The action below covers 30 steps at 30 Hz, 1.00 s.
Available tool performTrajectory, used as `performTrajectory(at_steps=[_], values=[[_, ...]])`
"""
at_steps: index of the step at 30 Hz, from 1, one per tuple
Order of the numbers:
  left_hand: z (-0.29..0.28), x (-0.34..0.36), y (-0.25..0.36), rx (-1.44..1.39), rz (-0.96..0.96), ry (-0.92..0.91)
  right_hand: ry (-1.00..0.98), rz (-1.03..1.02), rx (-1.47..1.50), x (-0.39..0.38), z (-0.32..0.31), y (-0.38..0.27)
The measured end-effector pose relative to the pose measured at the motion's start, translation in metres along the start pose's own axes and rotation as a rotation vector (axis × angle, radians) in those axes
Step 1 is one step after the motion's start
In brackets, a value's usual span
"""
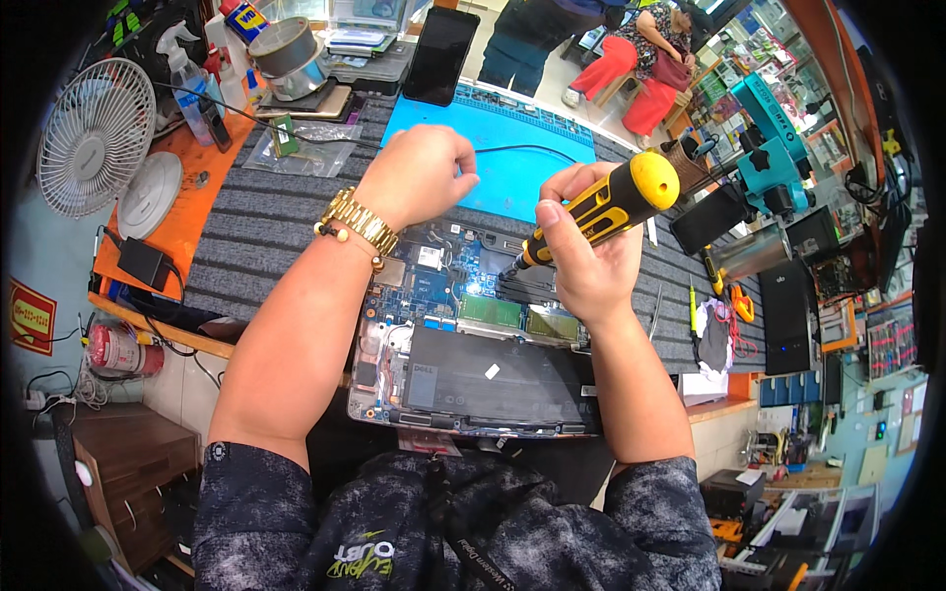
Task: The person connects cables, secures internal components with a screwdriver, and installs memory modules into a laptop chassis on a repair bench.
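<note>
An opened laptop lies in front of me, its blue circuit board and long black battery exposed. In my right hand is a yellow and black screwdriver, gripped round its thick handle. Its tip slants down to the board beside a dark heatsink area. My left hand, with a gold watch at the wrist, hovers over the laptop's far edge. Its fingers are curled in; anything inside them is hidden. Green memory modules sit between the board and battery.
Beyond the laptop is a blue mat with a black phone at its far edge. A white fan and spray bottle stand left. Orange-handled cutters lie right. A thin black cable crosses the mat.
</note>
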<state>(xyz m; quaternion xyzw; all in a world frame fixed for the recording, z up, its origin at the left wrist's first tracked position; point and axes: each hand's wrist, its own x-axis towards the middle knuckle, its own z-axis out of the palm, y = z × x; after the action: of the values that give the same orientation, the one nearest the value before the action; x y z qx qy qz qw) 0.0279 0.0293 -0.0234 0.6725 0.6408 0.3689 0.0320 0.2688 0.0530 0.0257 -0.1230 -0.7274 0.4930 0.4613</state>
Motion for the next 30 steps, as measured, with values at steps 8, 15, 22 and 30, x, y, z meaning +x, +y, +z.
performTrajectory(at_steps=[8,15,22,30], values=[[-0.012,-0.007,0.014,-0.188,0.056,-0.211,0.010,-0.001,0.038,0.000,-0.001,0.000],[-0.016,-0.011,0.028,-0.242,0.014,-0.422,0.026,-0.046,0.082,-0.001,0.000,-0.001],[-0.010,-0.014,0.030,-0.317,0.084,-0.460,0.064,-0.046,0.081,0.000,-0.007,0.005],[-0.010,-0.017,0.036,-0.379,0.156,-0.528,0.217,-0.152,0.213,0.008,-0.030,-0.001]])
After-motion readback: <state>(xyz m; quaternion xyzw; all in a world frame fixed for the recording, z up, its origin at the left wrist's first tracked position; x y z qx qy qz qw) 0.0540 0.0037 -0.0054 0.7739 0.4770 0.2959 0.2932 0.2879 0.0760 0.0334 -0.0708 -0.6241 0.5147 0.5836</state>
